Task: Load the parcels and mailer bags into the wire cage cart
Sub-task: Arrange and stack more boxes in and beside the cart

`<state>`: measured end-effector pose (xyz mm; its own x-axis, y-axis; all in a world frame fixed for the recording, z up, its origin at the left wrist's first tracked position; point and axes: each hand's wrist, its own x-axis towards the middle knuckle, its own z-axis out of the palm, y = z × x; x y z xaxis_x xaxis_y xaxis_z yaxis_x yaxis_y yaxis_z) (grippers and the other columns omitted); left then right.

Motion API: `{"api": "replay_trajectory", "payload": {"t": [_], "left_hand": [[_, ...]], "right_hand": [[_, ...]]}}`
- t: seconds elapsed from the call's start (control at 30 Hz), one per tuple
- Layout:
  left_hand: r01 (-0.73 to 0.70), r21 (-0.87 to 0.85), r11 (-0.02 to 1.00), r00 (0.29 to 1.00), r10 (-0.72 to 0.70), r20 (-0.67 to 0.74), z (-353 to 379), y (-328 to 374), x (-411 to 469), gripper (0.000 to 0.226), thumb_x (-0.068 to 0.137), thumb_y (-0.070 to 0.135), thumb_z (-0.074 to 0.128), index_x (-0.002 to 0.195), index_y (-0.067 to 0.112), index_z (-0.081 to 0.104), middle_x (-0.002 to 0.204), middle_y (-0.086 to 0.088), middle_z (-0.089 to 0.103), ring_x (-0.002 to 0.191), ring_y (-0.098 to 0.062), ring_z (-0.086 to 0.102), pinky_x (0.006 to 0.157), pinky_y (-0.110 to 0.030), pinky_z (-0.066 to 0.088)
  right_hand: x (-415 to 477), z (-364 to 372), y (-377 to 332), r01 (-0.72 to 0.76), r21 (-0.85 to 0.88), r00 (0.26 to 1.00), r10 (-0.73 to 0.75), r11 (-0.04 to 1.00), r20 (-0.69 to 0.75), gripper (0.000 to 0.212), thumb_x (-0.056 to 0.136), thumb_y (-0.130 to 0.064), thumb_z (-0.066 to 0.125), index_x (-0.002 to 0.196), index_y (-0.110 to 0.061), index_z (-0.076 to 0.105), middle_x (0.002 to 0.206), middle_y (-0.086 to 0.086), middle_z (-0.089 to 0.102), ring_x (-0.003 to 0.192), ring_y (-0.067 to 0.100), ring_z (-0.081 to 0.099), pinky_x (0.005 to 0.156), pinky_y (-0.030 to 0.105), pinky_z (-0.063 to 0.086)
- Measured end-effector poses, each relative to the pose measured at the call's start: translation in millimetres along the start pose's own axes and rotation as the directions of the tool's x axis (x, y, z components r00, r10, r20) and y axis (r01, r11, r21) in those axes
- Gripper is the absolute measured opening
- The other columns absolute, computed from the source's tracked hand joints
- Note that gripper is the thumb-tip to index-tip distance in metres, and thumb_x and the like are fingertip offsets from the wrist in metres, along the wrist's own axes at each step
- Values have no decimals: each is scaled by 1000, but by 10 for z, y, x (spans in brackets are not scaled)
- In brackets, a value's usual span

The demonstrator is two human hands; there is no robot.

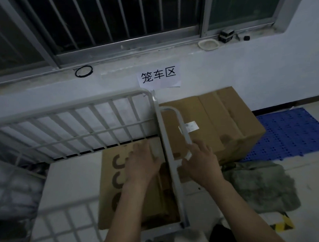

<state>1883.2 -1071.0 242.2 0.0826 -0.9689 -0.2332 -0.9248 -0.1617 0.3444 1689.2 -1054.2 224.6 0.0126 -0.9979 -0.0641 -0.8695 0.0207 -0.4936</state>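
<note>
Two spread hands straddle the side rail (162, 130) of the wire cage cart (71, 107): my left hand (140, 162) lies flat on the printed carton (110, 188), which sits on the cart floor against that rail, I judge to press it snug. My right hand (201, 163) hovers outside the rail, perhaps steadying it, though contact is unclear; the bigger carton (219, 117) beyond stands unloaded.
</note>
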Motion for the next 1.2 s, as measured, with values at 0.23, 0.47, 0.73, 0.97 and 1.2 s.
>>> {"api": "replay_trajectory", "payload": {"t": [0.23,0.47,0.73,0.97,1.2], "left_hand": [[79,-73,994,997,-79,4,446,1259,40,58,92,43,57,144,27,36,135,-8,44,118,-31,50,94,-42,50],[60,-58,997,998,-60,-10,636,1839,106,52,92,46,54,137,22,40,131,-10,46,112,-31,53,87,-46,54],[36,-96,995,999,-36,1,731,2112,398,64,93,47,55,148,27,31,143,-7,39,128,-29,44,103,-46,46],[1,-37,999,1000,0,14,724,2255,715,68,96,48,50,154,23,24,155,-9,27,136,-30,37,104,-41,43],[-15,-50,999,998,18,58,834,2383,974,70,95,48,49,154,22,21,155,-10,26,134,-30,38,103,-45,46]], "right_hand": [[255,-676,1172,40,44,999,-39,998,-22,46,80,-26,71,125,-20,63,134,13,55,115,37,56,87,47,52],[385,-1072,1691,-31,35,999,30,999,43,63,80,-52,51,139,-30,52,147,2,43,127,32,46,94,48,49],[650,-1176,1840,-52,-53,997,55,997,56,43,88,-34,55,130,-26,55,152,2,36,130,30,42,99,42,45],[938,-1219,1986,-81,-142,996,84,987,15,35,89,-42,47,110,-27,69,152,-3,38,129,26,46,87,40,51],[1199,-1346,2163,-139,-94,990,138,986,-24,54,93,-36,61,145,-25,48,154,2,35,132,27,42,99,42,48]]}}
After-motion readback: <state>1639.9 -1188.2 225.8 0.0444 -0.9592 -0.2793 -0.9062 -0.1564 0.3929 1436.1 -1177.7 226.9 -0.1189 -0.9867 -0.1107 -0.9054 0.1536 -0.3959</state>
